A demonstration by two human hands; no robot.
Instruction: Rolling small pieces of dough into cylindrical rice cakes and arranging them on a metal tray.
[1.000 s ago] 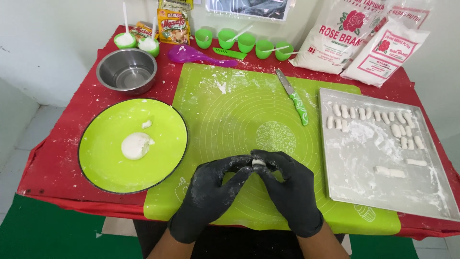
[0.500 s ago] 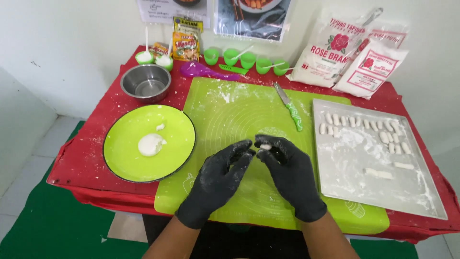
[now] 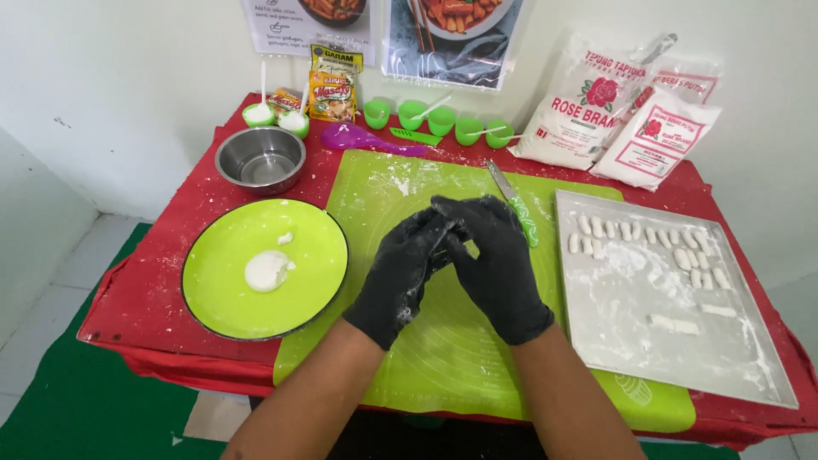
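Since a second ago both gloved hands have lifted from the near edge of the green mat (image 3: 443,341) toward its middle, and the small white piece of dough that showed between the fingertips is now hidden behind the gloves. The left hand (image 3: 400,273) and the right hand (image 3: 494,264) are pressed together above the mat, fingers curled inward and fingertips meeting. Whether they still pinch the dough cannot be told from here, nor where that piece now sits.

The mat is dusted with flour at its far end. Just right of the hands lies a green-handled knife (image 3: 514,207), pointing away from the person. Left of the mat sits a round green plate (image 3: 221,307) with a lump of white dough (image 3: 267,271) on it. Behind the plate stands an empty metal bowl (image 3: 260,159). To the right a floured metal tray (image 3: 682,358) carries rows of short white dough sticks (image 3: 648,234) along its far edge. A red cloth covers the tabletop (image 3: 145,290), and two flour bags (image 3: 622,115) lean at the back right.
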